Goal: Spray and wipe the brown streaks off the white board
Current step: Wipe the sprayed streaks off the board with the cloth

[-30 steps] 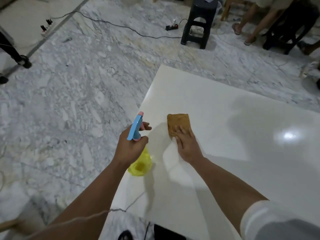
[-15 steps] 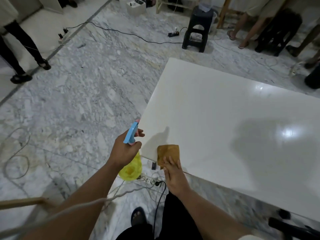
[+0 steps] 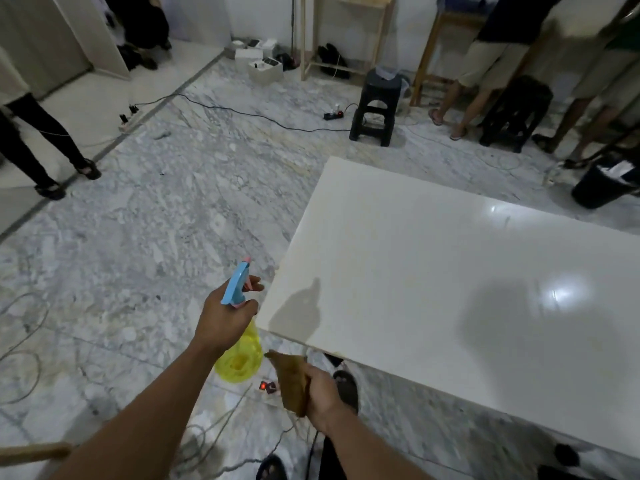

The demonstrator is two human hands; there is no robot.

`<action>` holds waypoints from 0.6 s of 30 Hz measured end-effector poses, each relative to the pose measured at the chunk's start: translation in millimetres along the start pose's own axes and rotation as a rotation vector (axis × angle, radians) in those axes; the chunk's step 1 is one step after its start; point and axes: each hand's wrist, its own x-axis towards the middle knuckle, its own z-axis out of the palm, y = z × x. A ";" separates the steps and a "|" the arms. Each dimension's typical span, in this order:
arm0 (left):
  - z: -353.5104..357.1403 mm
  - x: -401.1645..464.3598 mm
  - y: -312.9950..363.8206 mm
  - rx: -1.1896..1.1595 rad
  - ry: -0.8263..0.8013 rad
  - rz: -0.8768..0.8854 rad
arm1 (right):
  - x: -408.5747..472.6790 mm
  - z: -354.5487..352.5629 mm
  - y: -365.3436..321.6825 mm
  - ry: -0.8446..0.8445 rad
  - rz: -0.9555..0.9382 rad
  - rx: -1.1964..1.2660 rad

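Observation:
The white board (image 3: 433, 271) lies flat and glossy to my right, its near-left corner just beyond my hands. I see no clear brown streaks on it, only faint yellowish smudges near its left edge. My left hand (image 3: 225, 320) grips a spray bottle (image 3: 239, 344) with a blue and pink trigger head and a yellow body, held left of the board's corner, nozzle pointing away from me. My right hand (image 3: 323, 394) holds a brown cloth (image 3: 291, 381) bunched up, below and off the board's near edge, above the floor.
Marble floor (image 3: 156, 220) spreads to the left with cables and a power strip (image 3: 266, 388) under my hands. A black stool (image 3: 375, 107) and wooden frames stand at the back. Several people stand at the far right and left. A dark bucket (image 3: 602, 187) sits beyond the board's far right.
My right hand has drawn the cloth off the board's near edge and now holds it bunched above the floor. My view has risen and backed away, showing more of the room.

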 end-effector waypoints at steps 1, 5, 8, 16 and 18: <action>2.2 0.9 2.8 0.000 0.002 -0.007 | 0.4 -4.8 -15.7 -0.003 0.044 0.138; 14.8 26.8 19.1 -0.021 0.010 -0.001 | 16.0 -33.6 -114.7 -0.034 -0.049 0.344; 33.2 60.9 44.9 -0.051 0.009 0.033 | 33.7 -55.3 -212.8 -0.034 -0.222 0.269; 97.5 185.8 89.3 -0.138 -0.020 0.066 | 150.9 -99.6 -464.5 0.377 -0.460 -0.036; 113.9 217.9 94.8 -0.133 -0.004 0.054 | 187.7 -100.4 -517.5 0.502 -0.551 -0.134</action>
